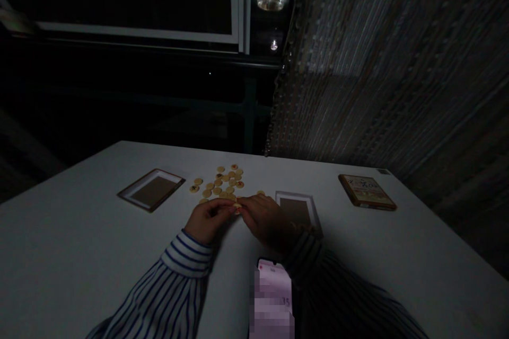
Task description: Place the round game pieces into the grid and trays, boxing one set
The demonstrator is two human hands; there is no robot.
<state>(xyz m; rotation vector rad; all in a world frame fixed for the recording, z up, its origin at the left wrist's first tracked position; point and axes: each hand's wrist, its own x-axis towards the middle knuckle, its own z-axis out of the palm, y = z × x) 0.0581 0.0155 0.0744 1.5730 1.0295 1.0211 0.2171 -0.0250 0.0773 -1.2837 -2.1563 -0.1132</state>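
My left hand [205, 220] and my right hand [267, 219] meet over the middle of the table. Both sets of fingertips pinch a round Chinese chess piece [237, 208] with a red mark, partly covered by the fingers. Just beyond them lie several wooden Chinese chess pieces [217, 190], loosely spread, some blank side up and a few showing red or dark characters. One more piece [261, 193] lies behind my right hand, partly hidden. Beside that hand is a shallow open tray [314, 206], its near part covered by my hand and wrist.
On the white table [79, 243], another shallow open box part [175, 190] lies to the left. A flat printed box [368, 192] rests at the right. A lit phone [274, 291] lies near me between my forearms. A bead-like curtain [358, 63] hangs behind the table's right side.
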